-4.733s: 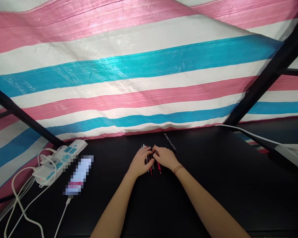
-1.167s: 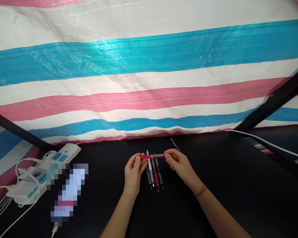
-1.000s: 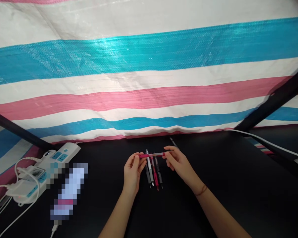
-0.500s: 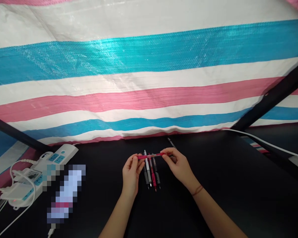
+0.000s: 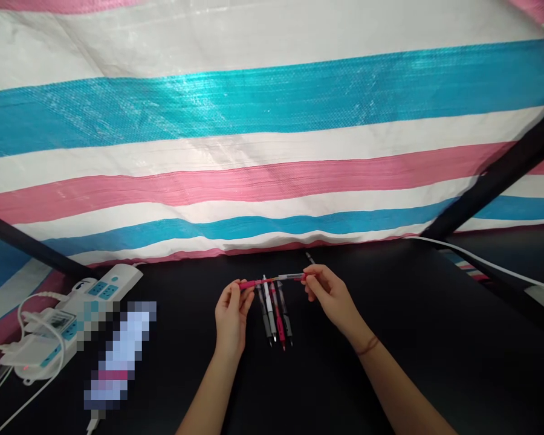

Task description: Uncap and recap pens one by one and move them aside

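Note:
My left hand (image 5: 231, 314) pinches the pink front part of a pen (image 5: 250, 284). A thin red refill (image 5: 269, 280) runs from it into the clear barrel (image 5: 291, 276), whose red end my right hand (image 5: 329, 293) pinches. Below the two pen parts, several pens lie side by side on the black table: a dark one (image 5: 266, 317), a white and grey one (image 5: 270, 308), a pink one (image 5: 280, 320) and another dark one (image 5: 286, 314). Behind my right hand's fingers lies one more pen (image 5: 309, 258), partly hidden.
A white power strip (image 5: 126, 277) with plugs and cables stands at the left, beside a pixelated phone-like object (image 5: 129, 338). Striped plastic sheeting (image 5: 272, 181) hangs along the back edge of the black table (image 5: 390, 314). A white cable (image 5: 480, 260) crosses the right back.
My hands have moved apart, the left one leftward and the right one slightly rightward. The clear barrel has drawn away from the pink part, and more red refill shows between them.

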Tool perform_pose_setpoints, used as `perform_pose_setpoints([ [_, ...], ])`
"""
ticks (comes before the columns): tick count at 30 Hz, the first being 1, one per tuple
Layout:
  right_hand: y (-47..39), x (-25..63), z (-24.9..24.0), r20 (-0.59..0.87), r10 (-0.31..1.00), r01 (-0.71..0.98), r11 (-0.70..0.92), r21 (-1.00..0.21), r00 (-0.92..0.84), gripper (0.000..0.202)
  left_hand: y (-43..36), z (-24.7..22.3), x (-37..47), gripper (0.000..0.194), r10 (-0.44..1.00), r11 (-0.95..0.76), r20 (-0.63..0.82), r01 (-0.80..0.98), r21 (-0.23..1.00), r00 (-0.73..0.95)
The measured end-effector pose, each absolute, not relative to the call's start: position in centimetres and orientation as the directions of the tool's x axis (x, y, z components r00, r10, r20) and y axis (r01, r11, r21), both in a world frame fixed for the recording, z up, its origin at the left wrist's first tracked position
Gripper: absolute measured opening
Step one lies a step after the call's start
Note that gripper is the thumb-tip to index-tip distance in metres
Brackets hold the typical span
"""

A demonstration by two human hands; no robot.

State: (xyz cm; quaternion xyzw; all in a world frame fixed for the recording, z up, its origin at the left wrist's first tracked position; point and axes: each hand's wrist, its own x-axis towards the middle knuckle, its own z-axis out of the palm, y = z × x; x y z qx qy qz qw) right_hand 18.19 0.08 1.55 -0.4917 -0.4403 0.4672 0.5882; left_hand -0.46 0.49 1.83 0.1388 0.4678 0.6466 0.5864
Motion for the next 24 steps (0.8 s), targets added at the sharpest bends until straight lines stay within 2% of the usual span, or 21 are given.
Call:
perform_pose_setpoints([
  [2, 0.19, 18.51, 1.64, -0.017, 0.981, -0.301, 0.043, -0.952, 0.194, 0.025, 0.58, 2.23, -0.54, 0.011, 0.871, 0.119, -0.393, -0.650, 0.750, -0.295],
  [5, 0.26, 18.93, 1.73, -0.173, 0.978, -0.610, -0.066, -0.790, 0.119, 0.015, 0.53, 2.66, -0.48, 0.014, 0.860, 0.115, -0.413, -0.675, 0.729, -0.299],
  [8, 0.20, 19.14, 1.81, -0.238, 0.971, -0.764, -0.176, -0.621, -0.031, 0.009, 0.42, 2.76, -0.30, 0.015, 0.861, 0.117, -0.418, -0.688, 0.717, -0.289],
  [13, -0.01, 19.04, 1.88, -0.244, 0.959, -0.829, -0.249, -0.501, -0.140, 0.008, 0.28, 2.53, -0.15, 0.010, 0.869, 0.127, -0.414, -0.687, 0.716, -0.270],
  [24, 0.05, 18.90, 1.67, -0.270, 0.953, -0.859, -0.248, -0.448, -0.134, 0.009, 0.07, 2.36, -0.04, 0.003, 0.884, 0.146, -0.404, -0.682, 0.717, -0.234],
])
